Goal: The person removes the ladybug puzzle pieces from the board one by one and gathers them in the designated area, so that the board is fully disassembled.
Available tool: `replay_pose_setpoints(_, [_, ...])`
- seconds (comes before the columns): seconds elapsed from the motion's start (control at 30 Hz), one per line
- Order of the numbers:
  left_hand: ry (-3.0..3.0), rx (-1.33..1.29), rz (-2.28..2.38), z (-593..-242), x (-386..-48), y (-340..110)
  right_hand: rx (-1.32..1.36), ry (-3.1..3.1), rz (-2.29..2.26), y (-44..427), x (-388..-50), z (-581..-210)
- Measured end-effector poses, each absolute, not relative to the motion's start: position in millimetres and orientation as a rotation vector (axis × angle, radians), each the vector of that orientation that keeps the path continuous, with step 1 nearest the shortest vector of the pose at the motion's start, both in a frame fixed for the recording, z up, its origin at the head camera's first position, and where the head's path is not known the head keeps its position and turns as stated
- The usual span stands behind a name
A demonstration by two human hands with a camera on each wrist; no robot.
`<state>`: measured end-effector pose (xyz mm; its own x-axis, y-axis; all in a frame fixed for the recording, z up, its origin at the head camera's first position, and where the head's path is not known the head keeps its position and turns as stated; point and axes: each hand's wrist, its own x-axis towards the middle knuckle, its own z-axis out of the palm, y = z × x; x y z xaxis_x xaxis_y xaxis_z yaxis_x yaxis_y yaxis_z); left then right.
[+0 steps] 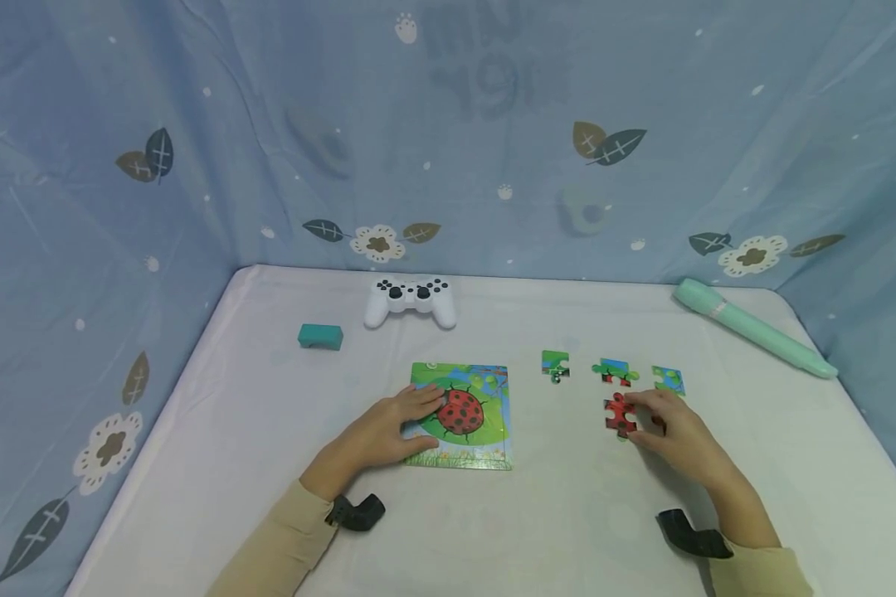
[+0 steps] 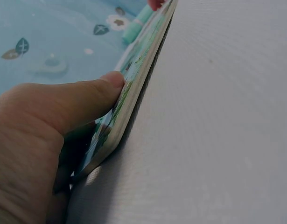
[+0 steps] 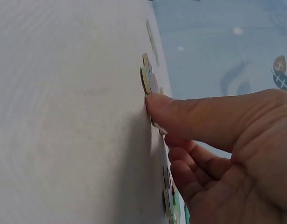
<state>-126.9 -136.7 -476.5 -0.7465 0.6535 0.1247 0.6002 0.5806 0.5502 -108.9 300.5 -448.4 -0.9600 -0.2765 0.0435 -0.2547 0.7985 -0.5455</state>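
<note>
A square ladybug puzzle board (image 1: 493, 419) lies flat on the table. Across its left part rests my left hand (image 1: 392, 427), fingers spread on the picture; in the left wrist view the thumb (image 2: 94, 95) lies along the near edge. My right hand (image 1: 675, 431) pinches a red, black-spotted puzzle piece (image 1: 620, 416) by its right side, low over the white cloth. Thumb and fingertips meet the piece in the right wrist view, where the thumb partly covers it. Beyond it lie a green piece (image 1: 556, 363), a blue-and-red piece (image 1: 616, 371) and a blue-green piece (image 1: 669, 380).
A white game controller (image 1: 411, 300) lies at the back, with a teal block (image 1: 320, 336) to its left. Along the right back edge is a mint-green tube-shaped object (image 1: 754, 327). Blue patterned fabric (image 1: 478, 166) hangs around the white-covered table.
</note>
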Motion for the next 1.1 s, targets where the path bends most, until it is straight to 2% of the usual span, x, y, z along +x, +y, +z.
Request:
replay_pose_setpoints(0.43, [2.745, 1.139, 0.881, -474.0, -123.8, -135.5, -0.340, 2.851, -0.992, 292.1, -104.8, -437.2])
replay_pose_setpoints(0.7, [2.776, 1.035, 0.910, -472.9, -123.6, -138.2, -0.505, 2.854, -1.080, 271.4, -108.5, -429.4])
replay_pose_setpoints(1.1, [2.865, 0.904, 0.836, -474.0, -129.0, -157.8, -0.684, 2.648, -1.178, 199.9, -120.2, -428.0])
